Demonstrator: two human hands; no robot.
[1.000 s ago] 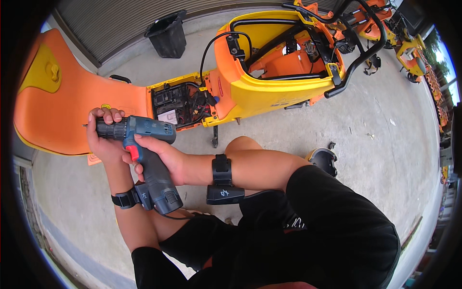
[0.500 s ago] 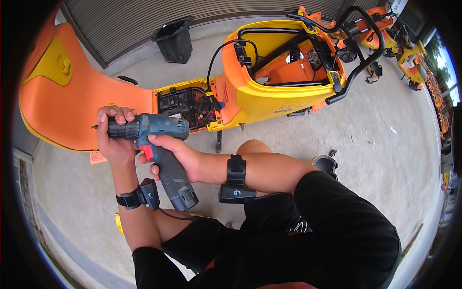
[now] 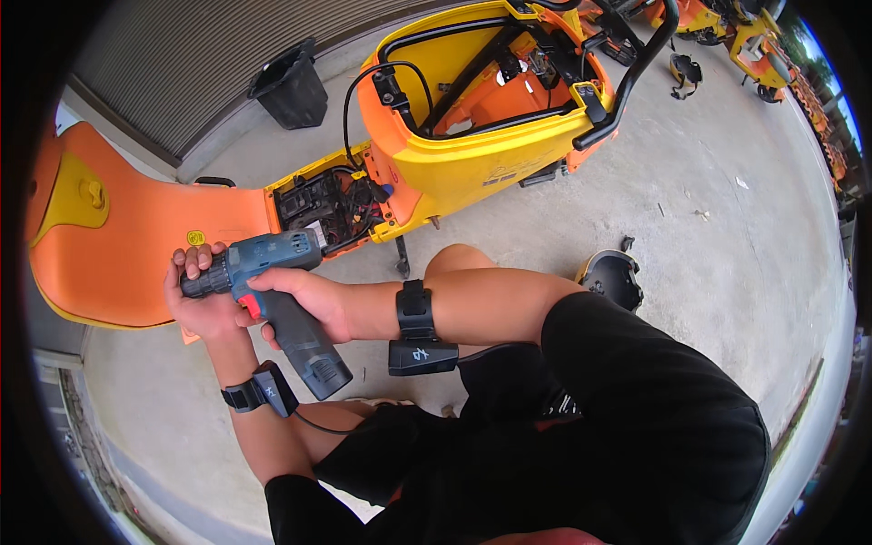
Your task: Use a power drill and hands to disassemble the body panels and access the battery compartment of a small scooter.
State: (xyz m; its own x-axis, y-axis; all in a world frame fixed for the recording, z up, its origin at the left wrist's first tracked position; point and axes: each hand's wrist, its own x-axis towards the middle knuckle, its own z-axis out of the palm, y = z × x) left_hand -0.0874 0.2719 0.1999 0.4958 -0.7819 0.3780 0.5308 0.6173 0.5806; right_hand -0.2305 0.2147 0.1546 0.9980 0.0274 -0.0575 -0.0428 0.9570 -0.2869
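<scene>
A blue and black cordless drill (image 3: 272, 254) is held across my lap, its nose pointing left and its battery end down toward me. My right hand (image 3: 313, 302) wraps the grip, fingers by the red trigger. My left hand (image 3: 204, 313) is closed around the black chuck (image 3: 216, 274) at the front. No bit shows past my left fingers. Just beyond the drill lies an orange and yellow scooter (image 3: 481, 173), with an uncovered compartment (image 3: 318, 204) of wires and black parts.
The scooter's orange front panel (image 3: 154, 227) extends left. A black bin (image 3: 291, 86) stands by the ribbed shutter (image 3: 191, 54). A helmet (image 3: 610, 280) rests on the concrete floor (image 3: 708, 300) to my right, another dark helmet-like object (image 3: 686, 74) farther off. More scooters (image 3: 754, 54) stand far right.
The view has shifted, so the scooter appears farther left. The drill has tilted, its nose lower, and its bit no longer shows. Both hands still hold it.
</scene>
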